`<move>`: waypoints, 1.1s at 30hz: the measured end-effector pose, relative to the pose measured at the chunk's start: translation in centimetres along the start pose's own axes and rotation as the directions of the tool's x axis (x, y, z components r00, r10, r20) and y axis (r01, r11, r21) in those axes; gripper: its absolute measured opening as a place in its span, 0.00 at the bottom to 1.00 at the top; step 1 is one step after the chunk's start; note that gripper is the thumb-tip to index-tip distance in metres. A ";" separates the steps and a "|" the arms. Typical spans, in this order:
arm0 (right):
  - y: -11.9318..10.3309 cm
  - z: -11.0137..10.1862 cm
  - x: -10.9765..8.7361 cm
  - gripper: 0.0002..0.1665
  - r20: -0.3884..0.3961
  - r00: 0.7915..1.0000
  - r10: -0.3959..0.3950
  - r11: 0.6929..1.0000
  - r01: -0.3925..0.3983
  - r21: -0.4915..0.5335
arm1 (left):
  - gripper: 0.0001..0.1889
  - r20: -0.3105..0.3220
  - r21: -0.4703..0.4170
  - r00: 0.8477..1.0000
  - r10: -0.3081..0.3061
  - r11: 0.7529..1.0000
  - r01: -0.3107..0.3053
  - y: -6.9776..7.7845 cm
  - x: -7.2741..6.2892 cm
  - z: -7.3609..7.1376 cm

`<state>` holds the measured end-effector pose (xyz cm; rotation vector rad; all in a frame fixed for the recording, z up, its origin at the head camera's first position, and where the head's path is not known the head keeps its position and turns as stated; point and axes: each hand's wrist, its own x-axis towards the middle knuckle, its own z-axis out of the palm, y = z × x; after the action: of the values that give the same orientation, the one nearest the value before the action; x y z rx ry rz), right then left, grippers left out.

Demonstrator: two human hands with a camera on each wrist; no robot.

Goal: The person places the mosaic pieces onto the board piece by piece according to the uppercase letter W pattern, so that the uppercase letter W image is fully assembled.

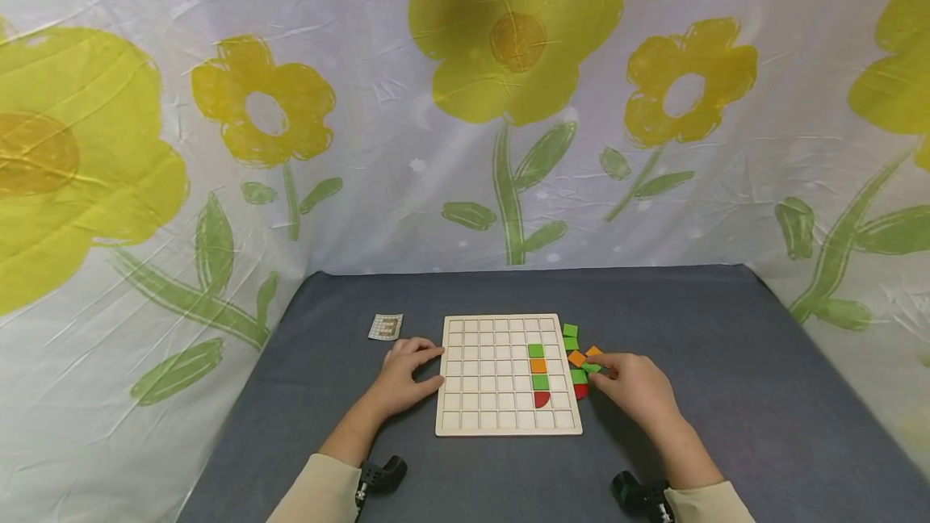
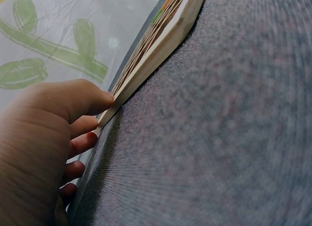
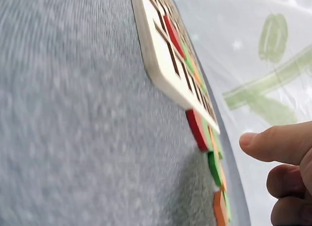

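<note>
A pale wooden grid board point(image 1: 488, 421) lies on the dark cloth. One of its columns holds a green square point(image 1: 535, 350), an orange square point(image 1: 538, 366), another green square point(image 1: 541, 382) and a red rounded piece point(image 1: 542, 399). My left hand point(image 1: 404, 376) touches the board's left edge with thumb and fingers, seen also in the left wrist view. Over loose green, orange and red pieces point(image 3: 196, 130) along the board's right side is my right hand point(image 1: 635, 386). Its thumb is extended, and no piece shows between thumb and fingers in the right wrist view.
A small card point(image 1: 385, 327) printed with a grid pattern lies beyond my left hand, left of the board. Dark grey cloth point(image 1: 508, 479) covers the table. Behind the table hangs a pale curtain point(image 1: 378, 208) with yellow flowers.
</note>
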<state>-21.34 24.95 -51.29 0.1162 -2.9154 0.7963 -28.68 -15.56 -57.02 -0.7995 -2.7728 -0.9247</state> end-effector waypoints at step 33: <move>1.1 1.6 0.5 0.21 -0.051 0.988 0.143 0.987 -0.146 -0.071 | 0.25 -0.012 0.009 1.000 -0.002 1.000 0.002 0.1 0.0 0.0</move>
<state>-22.13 25.01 -53.14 -0.1204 -2.9314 0.6990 -28.63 -15.46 -56.96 -0.7878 -2.7655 -0.9143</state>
